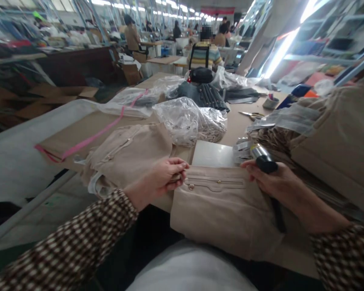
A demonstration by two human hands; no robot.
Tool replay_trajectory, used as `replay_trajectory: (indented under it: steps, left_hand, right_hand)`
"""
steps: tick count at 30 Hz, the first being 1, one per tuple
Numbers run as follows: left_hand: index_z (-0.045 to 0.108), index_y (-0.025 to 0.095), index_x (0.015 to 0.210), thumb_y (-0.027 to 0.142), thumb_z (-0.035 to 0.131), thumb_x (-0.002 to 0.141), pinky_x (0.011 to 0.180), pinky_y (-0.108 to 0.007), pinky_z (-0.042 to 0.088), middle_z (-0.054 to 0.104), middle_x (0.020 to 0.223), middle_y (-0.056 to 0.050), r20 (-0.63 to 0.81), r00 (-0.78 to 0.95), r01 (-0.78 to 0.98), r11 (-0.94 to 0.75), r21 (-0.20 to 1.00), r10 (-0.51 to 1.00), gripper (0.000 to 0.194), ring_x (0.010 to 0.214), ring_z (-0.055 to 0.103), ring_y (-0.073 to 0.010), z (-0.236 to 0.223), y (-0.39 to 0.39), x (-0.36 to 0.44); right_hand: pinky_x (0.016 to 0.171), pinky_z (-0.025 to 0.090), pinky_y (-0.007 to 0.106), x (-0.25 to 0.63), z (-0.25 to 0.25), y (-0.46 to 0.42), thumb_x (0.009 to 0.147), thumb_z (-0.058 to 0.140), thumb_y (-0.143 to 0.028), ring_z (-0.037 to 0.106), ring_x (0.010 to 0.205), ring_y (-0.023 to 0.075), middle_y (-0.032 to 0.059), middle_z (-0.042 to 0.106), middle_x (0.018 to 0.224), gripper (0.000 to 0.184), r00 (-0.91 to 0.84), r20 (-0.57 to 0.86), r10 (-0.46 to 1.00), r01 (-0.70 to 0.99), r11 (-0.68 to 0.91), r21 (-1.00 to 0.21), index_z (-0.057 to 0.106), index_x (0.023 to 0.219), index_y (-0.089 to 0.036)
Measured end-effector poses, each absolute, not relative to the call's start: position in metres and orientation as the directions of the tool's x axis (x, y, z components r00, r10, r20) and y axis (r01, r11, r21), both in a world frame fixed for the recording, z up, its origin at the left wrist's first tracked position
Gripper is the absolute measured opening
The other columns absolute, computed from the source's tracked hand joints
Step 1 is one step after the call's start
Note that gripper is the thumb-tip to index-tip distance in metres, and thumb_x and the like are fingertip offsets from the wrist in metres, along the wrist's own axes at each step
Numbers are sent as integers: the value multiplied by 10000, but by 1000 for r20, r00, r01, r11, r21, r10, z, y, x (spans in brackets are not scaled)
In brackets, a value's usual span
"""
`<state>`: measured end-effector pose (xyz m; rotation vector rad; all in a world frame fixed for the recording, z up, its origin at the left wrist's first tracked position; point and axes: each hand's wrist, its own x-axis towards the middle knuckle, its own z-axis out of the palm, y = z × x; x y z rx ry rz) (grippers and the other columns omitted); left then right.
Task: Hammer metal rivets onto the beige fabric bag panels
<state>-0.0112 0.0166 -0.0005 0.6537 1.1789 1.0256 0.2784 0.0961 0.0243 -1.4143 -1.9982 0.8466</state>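
Beige fabric panel with zip (218, 214) lying before me, top edge meeting pale-grey slab (213, 152). Left hand (171, 173) pinching upper-left corner; right hand (274, 178) gripping black-handled, silver-headed hammer (259, 152), also touching opposite corner. Apparently aligning edge; next move likely calling for steady tension.

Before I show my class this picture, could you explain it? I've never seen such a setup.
This shows a person at work, not a robot; the camera sits on their head, looking forward and down. The bare left hand pinches one corner of a beige fabric piece. The right hand, also bare, grips a hammer-like tool near that piece's far right corner. On the table, a pale plate shows just beyond; more beige pieces lie left; a clear plastic bag and scissors lie farther back.
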Motion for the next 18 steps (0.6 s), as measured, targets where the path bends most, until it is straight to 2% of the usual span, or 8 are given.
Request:
replay_trajectory:
  steps: [2,4,8,14,18]
  left_hand:
    - [549,138,895,116,493,882,330,-122,262,557,625,11,-399,135,-415,417,809,907,61,409,500,-61,3,26,13]
    - [550,135,937,55,465,875,332,-119,270,557,634,11,-367,155,-498,393,773,917,132,418,513,-60,3,33,31]
    - [522,144,942,70,522,874,332,-122,272,554,632,23,-288,76,-591,276,758,955,101,398,494,-53,-1,37,53]
    - [487,161,989,165,636,844,384,-148,325,587,680,1,-213,66,-579,211,787,975,209,473,560,-98,-9,40,71]
    - [538,146,878,359,751,783,397,-142,290,550,673,14,-263,108,-515,280,810,959,315,458,493,-50,-16,44,70]
  right_hand:
    - [354,222,225,245,33,83,714,601,-550,305,368,58,-17,549,589,494,-374,-110,921,442,73,-894,675,988,-146]
    - [349,203,212,218,35,72,691,629,-537,283,369,48,-42,515,564,503,-456,-188,870,362,-12,-932,661,1004,-145]
    - [403,296,190,198,20,66,665,688,-470,392,453,61,-37,524,574,358,-538,-138,831,295,32,-955,623,828,-158]
    - [323,223,192,210,1,77,725,628,-487,327,357,39,-29,532,553,328,-512,-197,836,320,-27,-947,565,727,-165]
    - [331,216,193,222,7,88,704,644,-433,319,347,48,-59,462,476,275,-457,-185,870,397,13,-918,562,691,-171]
